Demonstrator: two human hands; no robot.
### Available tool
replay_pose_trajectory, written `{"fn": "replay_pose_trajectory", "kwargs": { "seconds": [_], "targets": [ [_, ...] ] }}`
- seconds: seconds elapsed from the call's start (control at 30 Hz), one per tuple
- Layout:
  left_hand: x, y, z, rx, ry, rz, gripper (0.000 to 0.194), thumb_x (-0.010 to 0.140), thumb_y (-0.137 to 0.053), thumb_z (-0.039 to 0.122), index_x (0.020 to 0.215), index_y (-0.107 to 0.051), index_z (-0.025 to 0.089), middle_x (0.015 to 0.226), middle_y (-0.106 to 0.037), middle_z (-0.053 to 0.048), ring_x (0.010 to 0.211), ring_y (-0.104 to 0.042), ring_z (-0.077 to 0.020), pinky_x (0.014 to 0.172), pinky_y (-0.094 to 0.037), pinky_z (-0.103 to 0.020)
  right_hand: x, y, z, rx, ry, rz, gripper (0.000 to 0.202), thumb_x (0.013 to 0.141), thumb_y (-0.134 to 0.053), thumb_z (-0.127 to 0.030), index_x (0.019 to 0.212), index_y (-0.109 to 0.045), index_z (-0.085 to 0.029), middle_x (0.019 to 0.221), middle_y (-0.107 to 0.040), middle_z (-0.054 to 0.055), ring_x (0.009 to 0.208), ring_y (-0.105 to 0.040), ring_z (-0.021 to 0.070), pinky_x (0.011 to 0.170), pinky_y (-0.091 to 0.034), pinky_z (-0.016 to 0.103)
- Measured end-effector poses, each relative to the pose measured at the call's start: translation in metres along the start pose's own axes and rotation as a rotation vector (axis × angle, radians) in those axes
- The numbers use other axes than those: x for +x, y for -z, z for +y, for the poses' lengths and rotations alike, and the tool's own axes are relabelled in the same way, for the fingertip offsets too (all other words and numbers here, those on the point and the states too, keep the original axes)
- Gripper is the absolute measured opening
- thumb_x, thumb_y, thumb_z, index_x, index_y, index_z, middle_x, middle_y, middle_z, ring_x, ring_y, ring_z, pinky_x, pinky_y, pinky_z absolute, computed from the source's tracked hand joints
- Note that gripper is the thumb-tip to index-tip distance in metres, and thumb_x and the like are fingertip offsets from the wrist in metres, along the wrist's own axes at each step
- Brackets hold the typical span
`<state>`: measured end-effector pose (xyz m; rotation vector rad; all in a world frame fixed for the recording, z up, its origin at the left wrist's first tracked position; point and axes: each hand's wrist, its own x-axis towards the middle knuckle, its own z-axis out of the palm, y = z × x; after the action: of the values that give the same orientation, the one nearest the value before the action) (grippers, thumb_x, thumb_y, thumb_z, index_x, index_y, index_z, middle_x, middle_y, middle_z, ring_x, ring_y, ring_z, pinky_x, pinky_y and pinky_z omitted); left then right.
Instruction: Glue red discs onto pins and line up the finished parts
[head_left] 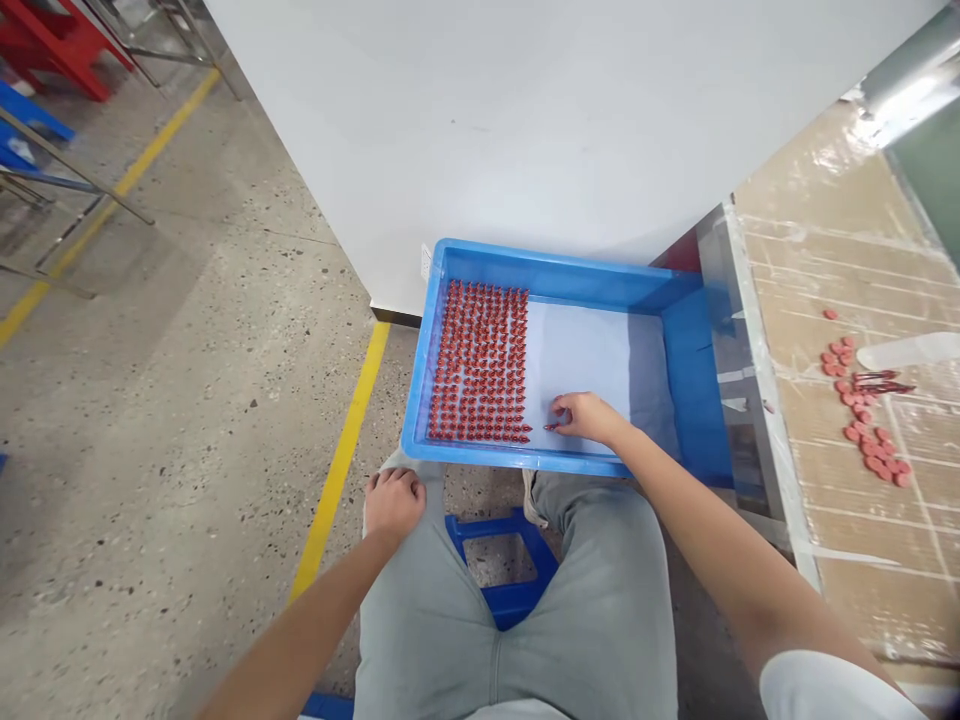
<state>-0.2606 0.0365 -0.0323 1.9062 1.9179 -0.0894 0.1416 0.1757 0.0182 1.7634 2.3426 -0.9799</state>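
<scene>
So we've got our right hand (577, 416) inside the blue bin (480, 457), thumb and fingertips pinching what looks like one small red piece (550, 427). Its long axis runs roughly sideways, one end poking left. The rows of red pieces (484, 365) sit just left of it, a sliver of pale bin floor (581, 345) between. Our left hand (395, 500) is farther off, draped over the knee (409, 470); palm's hidden, so we can't tell if it's empty.
</scene>
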Motion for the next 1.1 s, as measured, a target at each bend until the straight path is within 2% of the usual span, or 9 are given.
{"fn": "replay_pose_trajectory", "kwargs": {
  "seconds": [0.1, 0.3, 0.5, 0.63, 0.83, 0.93, 1.1],
  "targets": [
    [0.0, 0.0, 0.0, -0.004, 0.001, 0.0, 0.03, 0.089, -0.043, 0.024, 0.089, -0.072, 0.021, 0.111, -0.072, -0.009, 0.114, -0.056, -0.027, 0.107, -0.029, -0.046, 0.002, -0.004, 0.0, -0.025, 0.0, -0.039, 0.023, 0.065, -0.083, -0.018, 0.086, -0.076, -0.022, 0.083, -0.073, 0.002, 0.073, -0.066, 0.0178, 0.068, -0.047, 0.025],
    [0.002, -0.002, 0.0, -0.003, -0.006, 0.006, 0.029, 0.089, -0.043, 0.025, 0.088, -0.072, 0.021, 0.11, -0.072, -0.008, 0.113, -0.056, -0.0272, 0.106, -0.029, -0.046, 0.005, -0.012, 0.005, 0.017, -0.023, -0.09, 0.015, 0.066, -0.078, -0.009, 0.071, -0.077, -0.022, 0.067, -0.071, 0.0, 0.061, -0.064, 0.0161, 0.063, -0.047, 0.026],
    [0.001, -0.001, 0.001, -0.002, -0.008, 0.007, 0.03, 0.09, -0.042, 0.025, 0.089, -0.072, 0.021, 0.11, -0.072, -0.008, 0.112, -0.056, -0.0266, 0.107, -0.029, -0.046, 0.009, -0.016, 0.003, 0.154, -0.094, -0.033, 0.007, 0.075, -0.076, -0.018, 0.08, -0.079, -0.022, 0.082, -0.076, 0.0, 0.072, -0.071, 0.0169, 0.072, -0.054, 0.025],
    [0.001, -0.001, 0.001, -0.001, -0.008, -0.001, 0.03, 0.09, -0.043, 0.026, 0.089, -0.073, 0.021, 0.11, -0.072, -0.008, 0.112, -0.057, -0.0266, 0.107, -0.029, -0.045, 0.014, -0.02, -0.001, 0.216, -0.141, -0.013, 0.007, 0.076, -0.078, -0.022, 0.082, -0.079, -0.021, 0.087, -0.077, 0.001, 0.076, -0.073, 0.0172, 0.072, -0.055, 0.024],
    [0.002, 0.0, 0.002, 0.007, -0.011, -0.004, 0.03, 0.09, -0.043, 0.026, 0.089, -0.073, 0.021, 0.11, -0.072, -0.007, 0.112, -0.057, -0.0266, 0.106, -0.03, -0.045, 0.011, -0.018, -0.001, 0.167, -0.161, 0.029, 0.007, 0.074, -0.082, -0.022, 0.081, -0.079, -0.021, 0.084, -0.076, 0.001, 0.077, -0.071, 0.0175, 0.075, -0.053, 0.025],
    [0.001, 0.001, 0.002, 0.009, -0.016, -0.002, 0.03, 0.09, -0.043, 0.026, 0.088, -0.073, 0.021, 0.11, -0.072, -0.007, 0.112, -0.057, -0.0271, 0.105, -0.031, -0.046, 0.007, -0.017, 0.0, 0.137, -0.16, 0.022, 0.008, 0.074, -0.082, -0.022, 0.082, -0.079, -0.021, 0.083, -0.076, 0.0, 0.078, -0.071, 0.0166, 0.078, -0.052, 0.024],
    [0.001, 0.001, 0.002, 0.012, -0.014, 0.004, 0.03, 0.09, -0.043, 0.026, 0.088, -0.073, 0.021, 0.109, -0.072, -0.007, 0.111, -0.057, -0.0273, 0.105, -0.031, -0.046, 0.006, -0.017, -0.001, 0.076, -0.139, -0.001, 0.009, 0.076, -0.08, -0.023, 0.085, -0.079, -0.022, 0.083, -0.076, -0.001, 0.077, -0.071, 0.0157, 0.075, -0.051, 0.023]
  ]
}}
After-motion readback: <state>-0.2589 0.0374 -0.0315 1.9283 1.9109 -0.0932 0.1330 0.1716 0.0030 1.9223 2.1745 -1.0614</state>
